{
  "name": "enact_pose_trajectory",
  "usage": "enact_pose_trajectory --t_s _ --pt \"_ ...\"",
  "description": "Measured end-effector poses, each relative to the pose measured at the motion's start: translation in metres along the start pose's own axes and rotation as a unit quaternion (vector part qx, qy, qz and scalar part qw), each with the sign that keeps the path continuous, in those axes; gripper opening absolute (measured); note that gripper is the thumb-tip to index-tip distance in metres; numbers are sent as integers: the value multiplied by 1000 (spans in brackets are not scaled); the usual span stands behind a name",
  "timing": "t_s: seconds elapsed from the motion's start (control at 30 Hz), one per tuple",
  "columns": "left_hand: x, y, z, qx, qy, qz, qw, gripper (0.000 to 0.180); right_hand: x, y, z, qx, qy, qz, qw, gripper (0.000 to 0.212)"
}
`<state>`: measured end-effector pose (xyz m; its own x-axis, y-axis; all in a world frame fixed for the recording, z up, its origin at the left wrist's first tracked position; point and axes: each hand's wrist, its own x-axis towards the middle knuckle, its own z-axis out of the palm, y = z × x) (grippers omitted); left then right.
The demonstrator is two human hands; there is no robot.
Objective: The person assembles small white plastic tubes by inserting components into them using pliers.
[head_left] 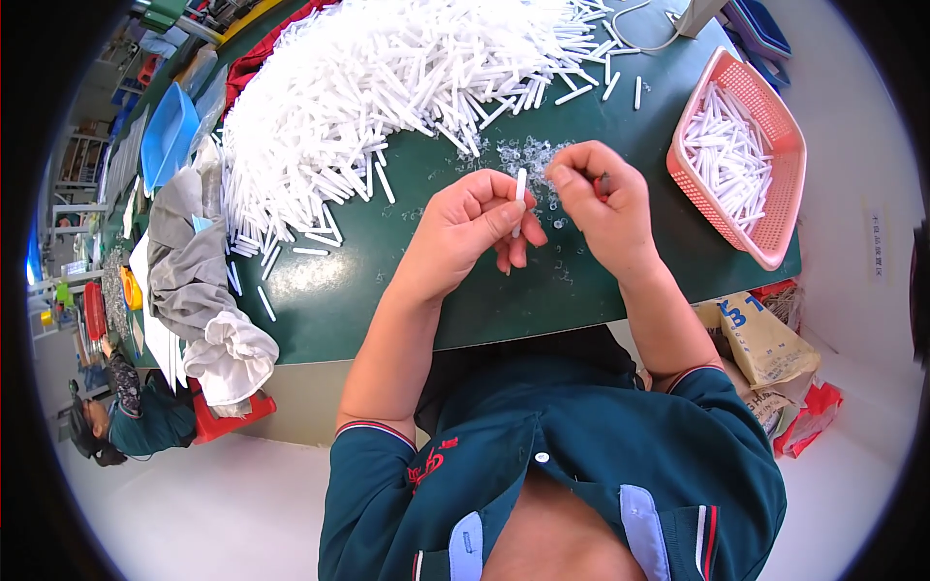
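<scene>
My left hand [473,225] pinches a slim white plastic stick [520,194] between thumb and fingers, holding it nearly upright. Just right of it, my right hand [608,198] is closed, its curled fingers around a small tool with a bit of red and dark showing; most of it is hidden in the palm. Its thumb and forefinger are near the stick but apart from it. Beyond both hands lies a little heap of clear plastic scraps [528,155]. A great pile of similar white sticks [387,73] covers the far part of the green table [387,315].
A pink basket [788,208] of white sticks stands at the right. At the left lie grey cloth [179,242], a white cloth [232,356] and a blue tray [167,136]. Paper sacks [765,339] are below the right edge. Another person [145,412] sits far left.
</scene>
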<state>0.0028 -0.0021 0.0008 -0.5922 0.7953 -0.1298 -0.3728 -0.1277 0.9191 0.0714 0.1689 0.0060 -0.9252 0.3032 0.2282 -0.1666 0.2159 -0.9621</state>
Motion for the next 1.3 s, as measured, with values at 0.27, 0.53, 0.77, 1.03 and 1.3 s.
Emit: enact_pose_trajectory --t_s 0.27,0.53,0.77,1.03,1.3 --pt "0 0 0 10 7 0 1000 20 4 -1 -8 134 93 63 985 7" --pt "-1 2 -1 -8 15 -3 1000 21 7 2 -9 -89 30 36 995 8" --pt "-1 2 1 -8 -8 -30 999 19 6 -17 -4 157 -97 180 966 16" --pt "1 -1 4 17 -5 -18 1000 18 5 -12 -6 136 -97 187 968 15" --pt "1 -3 4 41 13 -6 999 19 4 -5 -4 92 -65 141 984 12"
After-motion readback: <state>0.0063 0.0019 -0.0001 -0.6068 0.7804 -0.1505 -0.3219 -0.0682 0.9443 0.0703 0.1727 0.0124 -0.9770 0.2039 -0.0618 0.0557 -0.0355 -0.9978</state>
